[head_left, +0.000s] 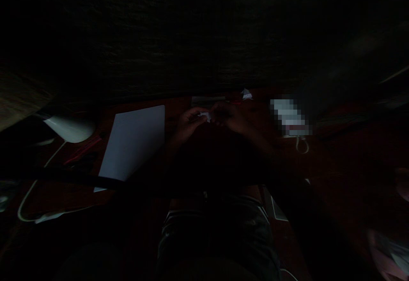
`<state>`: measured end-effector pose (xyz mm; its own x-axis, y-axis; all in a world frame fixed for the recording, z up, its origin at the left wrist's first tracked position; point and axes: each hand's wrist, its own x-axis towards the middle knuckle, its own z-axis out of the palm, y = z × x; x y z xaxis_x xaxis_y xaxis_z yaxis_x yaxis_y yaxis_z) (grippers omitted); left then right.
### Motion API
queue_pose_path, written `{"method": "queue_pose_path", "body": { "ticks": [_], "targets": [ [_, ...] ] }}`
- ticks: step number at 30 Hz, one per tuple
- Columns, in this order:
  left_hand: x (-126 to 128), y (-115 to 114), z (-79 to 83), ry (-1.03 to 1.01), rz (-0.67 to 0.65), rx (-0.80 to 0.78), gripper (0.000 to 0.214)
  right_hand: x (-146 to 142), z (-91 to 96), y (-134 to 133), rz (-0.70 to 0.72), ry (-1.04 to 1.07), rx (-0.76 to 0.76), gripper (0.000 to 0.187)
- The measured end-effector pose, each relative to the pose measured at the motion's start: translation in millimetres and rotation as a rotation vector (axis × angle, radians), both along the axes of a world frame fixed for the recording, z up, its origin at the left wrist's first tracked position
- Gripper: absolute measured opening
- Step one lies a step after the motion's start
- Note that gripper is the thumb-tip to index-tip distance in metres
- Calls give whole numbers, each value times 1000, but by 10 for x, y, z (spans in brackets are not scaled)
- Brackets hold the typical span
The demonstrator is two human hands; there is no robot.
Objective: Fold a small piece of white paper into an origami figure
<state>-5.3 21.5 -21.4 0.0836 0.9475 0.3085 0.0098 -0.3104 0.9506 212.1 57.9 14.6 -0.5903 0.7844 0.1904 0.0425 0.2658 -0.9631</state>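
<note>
In the dim light, my left hand [189, 123] pinches a small folded piece of white paper [206, 116] between thumb and fingers. From the other side, my right hand [230, 117] has its curled fingers at the paper's right edge; the deep shadow hides part of its grip. Beyond the right hand lies a crumpled or folded white paper piece [246, 94]. A flat strip [207, 100], pale and dull, lies just behind both hands. To the left rests a stack or large sheet of white paper [136, 140].
A white lamp-like object [68, 128] with a pale cable [24, 204] is on the left, near thin reddish sticks [83, 149]. A blurred-out pale item [290, 117] with a cord loop [302, 145] lies right. The dark reddish surface [255, 140] extends around my hands.
</note>
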Motion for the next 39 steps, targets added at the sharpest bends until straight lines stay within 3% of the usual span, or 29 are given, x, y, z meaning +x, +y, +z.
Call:
{"method": "queue_pose_path", "body": {
  "ticks": [5,13,39],
  "targets": [
    [9,-2,4,9,2,-19,40,-20,-2,5,-5,13,7,7],
    [3,7,-9,40,9,-22,37,-25,16,-5,-28,23,-46,16],
    [32,2,-31,119,1,5,29,-4,1,47,-51,-116,66,17]
  ]
}}
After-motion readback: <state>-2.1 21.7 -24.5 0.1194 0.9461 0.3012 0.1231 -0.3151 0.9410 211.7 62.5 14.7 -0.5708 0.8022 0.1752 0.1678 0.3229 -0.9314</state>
